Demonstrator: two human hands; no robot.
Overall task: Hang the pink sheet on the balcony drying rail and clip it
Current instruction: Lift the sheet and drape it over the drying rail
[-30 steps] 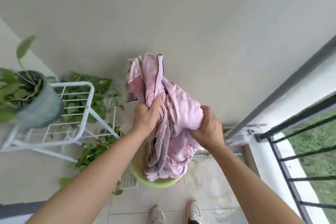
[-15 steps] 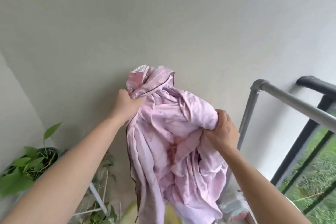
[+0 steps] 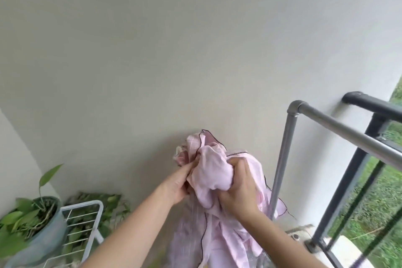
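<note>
The pink sheet [image 3: 214, 172] is bunched up in front of me at lower centre, with a dark hem and a checked patch at its top. My left hand [image 3: 179, 183] pinches its left side. My right hand [image 3: 238, 189] is clenched on a fold on its right. The rest of the cloth hangs down between my forearms and past the bottom edge. The grey drying rail [image 3: 348, 131] runs from an elbow joint at right down to the right edge, on a grey upright post just right of the sheet. No clips are visible.
A black balcony railing [image 3: 374, 106] stands behind the grey rail, with grass beyond. A white wire rack [image 3: 87, 215] and a potted plant in a grey pot [image 3: 46, 233] are at lower left. A plain grey wall fills the upper view.
My hands have come closer together on the sheet, gathering it into a tighter bunch. The view has tilted, so the sheet sits lower and the rail shows more fully at right.
</note>
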